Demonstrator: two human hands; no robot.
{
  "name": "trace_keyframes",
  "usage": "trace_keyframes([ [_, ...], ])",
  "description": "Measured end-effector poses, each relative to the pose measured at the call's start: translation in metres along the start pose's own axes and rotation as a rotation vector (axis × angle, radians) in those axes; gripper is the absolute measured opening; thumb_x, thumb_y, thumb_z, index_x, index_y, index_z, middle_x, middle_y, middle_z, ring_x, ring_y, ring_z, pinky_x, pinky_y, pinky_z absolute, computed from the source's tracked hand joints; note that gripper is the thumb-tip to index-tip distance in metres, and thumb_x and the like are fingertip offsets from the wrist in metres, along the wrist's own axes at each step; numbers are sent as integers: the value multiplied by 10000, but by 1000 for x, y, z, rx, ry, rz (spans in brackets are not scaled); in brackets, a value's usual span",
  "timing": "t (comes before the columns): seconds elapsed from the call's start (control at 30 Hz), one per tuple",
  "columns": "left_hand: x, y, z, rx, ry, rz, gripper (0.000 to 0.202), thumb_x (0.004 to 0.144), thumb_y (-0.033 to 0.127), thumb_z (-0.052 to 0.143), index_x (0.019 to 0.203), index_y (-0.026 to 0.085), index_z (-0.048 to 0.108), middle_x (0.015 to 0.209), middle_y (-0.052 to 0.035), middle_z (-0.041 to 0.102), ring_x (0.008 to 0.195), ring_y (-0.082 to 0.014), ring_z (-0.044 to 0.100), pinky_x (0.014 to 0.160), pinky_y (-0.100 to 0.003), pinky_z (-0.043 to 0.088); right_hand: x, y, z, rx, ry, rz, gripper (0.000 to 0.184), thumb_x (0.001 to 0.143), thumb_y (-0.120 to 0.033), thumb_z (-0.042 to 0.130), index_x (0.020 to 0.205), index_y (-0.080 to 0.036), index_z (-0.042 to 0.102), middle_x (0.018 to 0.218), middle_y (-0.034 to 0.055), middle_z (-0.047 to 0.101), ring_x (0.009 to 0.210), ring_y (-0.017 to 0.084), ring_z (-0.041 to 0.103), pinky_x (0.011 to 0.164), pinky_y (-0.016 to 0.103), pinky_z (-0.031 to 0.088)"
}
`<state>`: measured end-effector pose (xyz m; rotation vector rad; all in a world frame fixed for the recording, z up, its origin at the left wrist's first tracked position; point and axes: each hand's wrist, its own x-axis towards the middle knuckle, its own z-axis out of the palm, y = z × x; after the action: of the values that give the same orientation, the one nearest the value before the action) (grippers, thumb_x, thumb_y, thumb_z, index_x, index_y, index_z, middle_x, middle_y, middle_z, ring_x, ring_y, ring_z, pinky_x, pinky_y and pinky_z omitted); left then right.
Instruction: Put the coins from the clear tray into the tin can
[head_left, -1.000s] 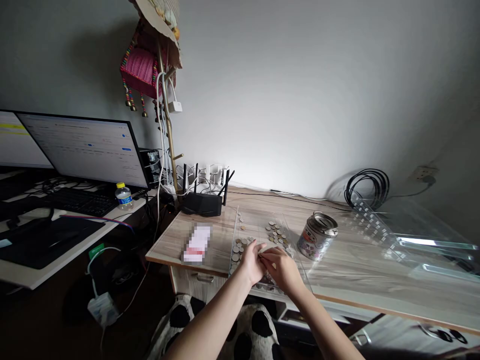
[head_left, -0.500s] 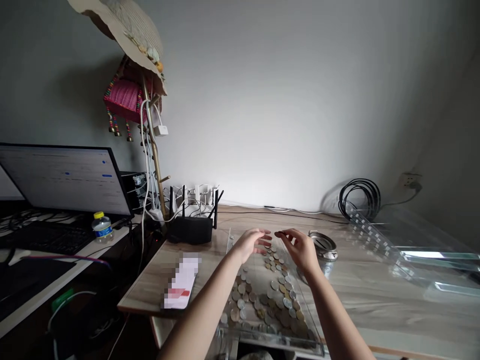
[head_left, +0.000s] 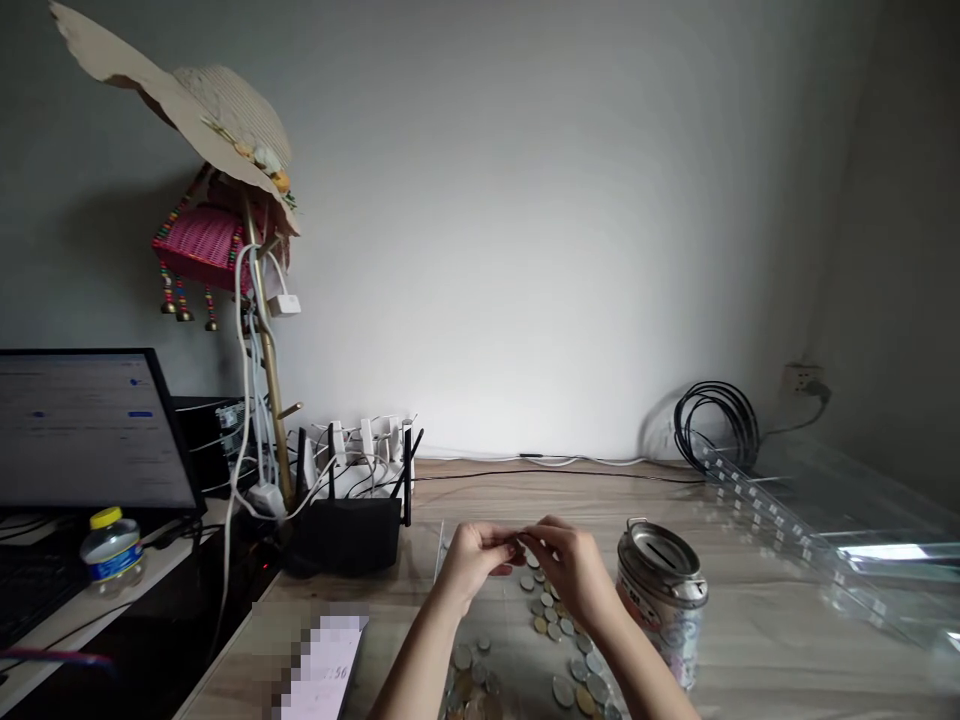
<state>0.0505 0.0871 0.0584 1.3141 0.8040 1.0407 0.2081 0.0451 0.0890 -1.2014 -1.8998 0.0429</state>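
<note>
My left hand and my right hand meet fingertip to fingertip just above a clear tray of loose coins. Both are pinched together, and what sits between the fingers is too small to make out. A coin-bank tin with a slotted lid stands upright right of my right hand, close to the wrist. Several coins lie scattered below and between my forearms.
A black router and power strip sit behind the tray at left. A blurred paper lies at the desk's front left. Clear acrylic sheets and a coiled black cable are at right. A monitor, water bottle and hat stand are on the left.
The view has tilted upward, so the tray sits lower in the picture. My hands, apart and open over the coins half a second ago, have come together in a pinch.
</note>
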Motion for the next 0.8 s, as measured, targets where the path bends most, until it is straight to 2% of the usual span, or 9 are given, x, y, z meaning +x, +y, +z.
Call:
trace_keyframes([
  [0.07, 3, -3, 0, -35, 26, -28, 379, 552, 345, 701, 847, 115, 646, 785, -113, 661, 713, -193, 625, 556, -222, 422, -11, 7, -29, -208, 249, 96, 297, 793, -356, 412, 944, -232, 636, 810, 72, 617, 727, 183, 533, 630, 272, 402],
  [0.13, 5, -8, -1, -46, 25, -35, 364, 552, 336, 700, 832, 110, 641, 787, -115, 660, 711, -195, 626, 545, -224, 426, -24, 20, -61, -461, 470, 336, 275, 747, -390, 466, 931, -261, 625, 845, 82, 611, 742, 210, 529, 587, 291, 391],
  [0.17, 6, -10, -2, -39, 20, -30, 353, 557, 332, 696, 822, 106, 640, 785, -115, 659, 710, -195, 626, 545, -226, 431, -29, 29, -74, -545, 466, 446, 238, 721, -397, 488, 861, -274, 635, 827, 78, 607, 700, 210, 527, 533, 288, 377],
  [0.23, 8, -14, -3, -9, 21, -14, 334, 571, 327, 684, 812, 101, 639, 779, -116, 657, 708, -195, 625, 550, -232, 441, -36, 45, -91, -608, 377, 588, 179, 683, -386, 512, 751, -278, 636, 780, 67, 603, 650, 203, 525, 488, 282, 360],
  [0.3, 10, -15, -5, 16, 41, -3, 324, 584, 321, 673, 816, 98, 638, 782, -117, 656, 704, -192, 624, 554, -237, 449, -37, 56, -93, -585, 257, 614, 172, 666, -374, 516, 719, -266, 639, 736, 59, 605, 653, 204, 532, 514, 290, 381],
  [0.37, 11, -15, -6, 18, 71, 2, 316, 591, 313, 668, 819, 97, 635, 787, -117, 656, 697, -188, 625, 550, -236, 454, -34, 60, -87, -559, 217, 541, 208, 670, -363, 507, 767, -244, 648, 766, 60, 623, 720, 215, 543, 606, 310, 409],
  [0.47, 12, -14, -8, -3, 106, 2, 302, 585, 299, 675, 805, 97, 633, 781, -114, 657, 680, -181, 624, 534, -225, 454, -32, 60, -81, -557, 247, 431, 267, 682, -349, 493, 865, -223, 641, 899, 62, 634, 829, 227, 542, 712, 322, 403],
  [0.63, 10, -11, -10, -41, 125, 11, 290, 579, 284, 684, 800, 102, 636, 786, -111, 659, 688, -176, 624, 544, -221, 462, -29, 65, -95, -465, 61, 630, 194, 636, -345, 533, 746, -239, 652, 725, 35, 657, 675, 195, 575, 566, 275, 393],
  [0.8, 11, -13, -11, -80, 124, 8, 281, 567, 270, 698, 788, 108, 636, 767, -104, 661, 675, -168, 624, 543, -215, 460, -13, 72, -107, -518, -173, 655, 188, 579, -363, 566, 672, -234, 666, 648, 35, 643, 611, 181, 569, 484, 246, 344],
])
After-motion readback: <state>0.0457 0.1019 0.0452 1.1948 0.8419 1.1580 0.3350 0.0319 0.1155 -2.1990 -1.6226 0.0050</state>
